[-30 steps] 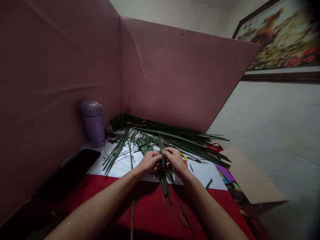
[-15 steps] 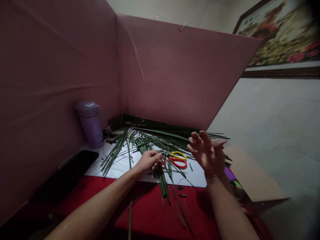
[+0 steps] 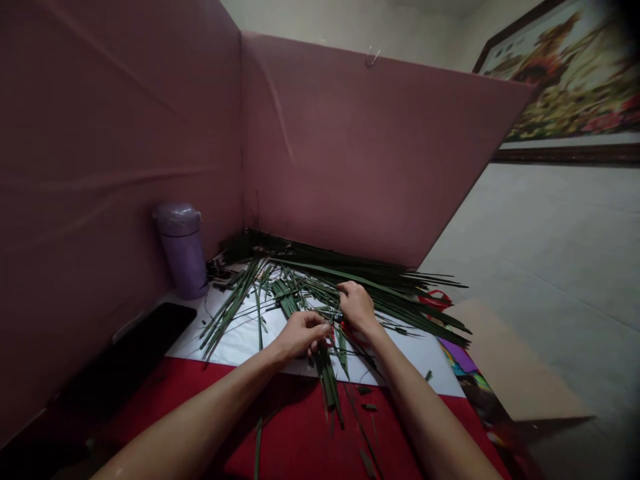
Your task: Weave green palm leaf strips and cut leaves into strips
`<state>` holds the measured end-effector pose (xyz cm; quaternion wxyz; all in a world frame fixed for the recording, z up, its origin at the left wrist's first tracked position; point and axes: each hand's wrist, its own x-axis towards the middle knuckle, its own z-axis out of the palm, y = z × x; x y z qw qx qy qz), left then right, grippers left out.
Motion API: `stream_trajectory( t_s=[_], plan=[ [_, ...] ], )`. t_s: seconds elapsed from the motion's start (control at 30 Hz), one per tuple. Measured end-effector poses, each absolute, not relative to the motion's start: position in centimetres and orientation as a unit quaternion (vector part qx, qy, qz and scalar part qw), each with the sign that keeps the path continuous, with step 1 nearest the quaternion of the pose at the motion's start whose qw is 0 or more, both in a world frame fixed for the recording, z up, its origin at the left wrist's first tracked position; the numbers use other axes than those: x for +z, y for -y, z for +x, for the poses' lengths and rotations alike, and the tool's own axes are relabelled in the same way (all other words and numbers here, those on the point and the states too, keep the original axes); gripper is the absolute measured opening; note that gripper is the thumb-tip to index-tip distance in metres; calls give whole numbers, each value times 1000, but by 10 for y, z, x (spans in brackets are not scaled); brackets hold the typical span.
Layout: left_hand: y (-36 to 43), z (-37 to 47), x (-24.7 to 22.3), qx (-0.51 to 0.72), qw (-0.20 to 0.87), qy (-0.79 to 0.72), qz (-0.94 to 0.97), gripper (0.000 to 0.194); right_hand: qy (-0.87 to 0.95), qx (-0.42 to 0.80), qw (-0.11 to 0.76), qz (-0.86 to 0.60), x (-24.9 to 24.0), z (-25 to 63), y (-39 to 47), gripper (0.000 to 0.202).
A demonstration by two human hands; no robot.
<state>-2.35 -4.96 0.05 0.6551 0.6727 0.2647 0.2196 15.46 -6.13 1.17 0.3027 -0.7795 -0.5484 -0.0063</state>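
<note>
Near the centre, my left hand (image 3: pixel 303 333) is closed on a bundle of flat green leaf strips (image 3: pixel 327 383), whose ends hang over the red cloth. A little to the right and farther back, my right hand (image 3: pixel 357 307) reaches over loose green strips with its fingers bent down; what its fingertips hold is hidden. Beneath that hand, only bits of the red scissors handle (image 3: pixel 353 333) show. Long green leaves (image 3: pixel 380 277) lie in a pile behind both hands.
A purple lidded bottle (image 3: pixel 183 253) stands at the left. A dark flat object (image 3: pixel 155 333) lies in front of it. Pink panels (image 3: pixel 350 153) rise behind and at the left. White paper (image 3: pixel 225 333) covers part of the red cloth (image 3: pixel 295 433). Brown cardboard (image 3: pixel 515 367) is at the right.
My right hand has come down and left from its raised, spread pose to the strips, and now covers most of the scissors. My left hand has hardly moved. The view has shifted slightly.
</note>
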Motion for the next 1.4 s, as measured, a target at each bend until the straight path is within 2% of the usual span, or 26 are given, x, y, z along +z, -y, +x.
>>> stream_trajectory(
  t_s=[0.2, 0.47, 0.63, 0.73, 0.83, 0.97, 1.1, 1.3, 1.4],
  plan=[
    [52, -23, 1, 222, 641, -298, 672, 28, 561, -60, 241, -789, -1, 153, 47, 25],
    [50, -22, 3, 252, 634, -302, 666, 21, 496, -157, 251, -816, 0, 173, 33, 39],
    [43, -21, 24, 293, 604, -319, 669, 19, 495, -171, 262, -811, -8, 180, 33, 39],
    [37, -17, 41, 282, 555, -352, 699, 17, 503, -168, 274, -802, -12, 182, 32, 40],
    [23, -10, 51, 221, 479, -370, 765, 16, 507, -162, 289, -796, -13, 182, 31, 42],
    [-14, 8, 54, 223, 207, -394, 867, 18, 505, -158, 304, -792, -14, 183, 29, 42],
    [-60, 35, 56, 187, 8, -417, 889, 42, 503, -159, 313, -790, -16, 186, 27, 40],
    [-116, 66, 52, 100, -9, -379, 920, 67, 497, -156, 357, -775, -18, 188, 22, 41],
    [-139, 70, 46, 61, 13, -379, 923, 71, 504, -141, 385, -760, -19, 189, 21, 41]
  ],
)
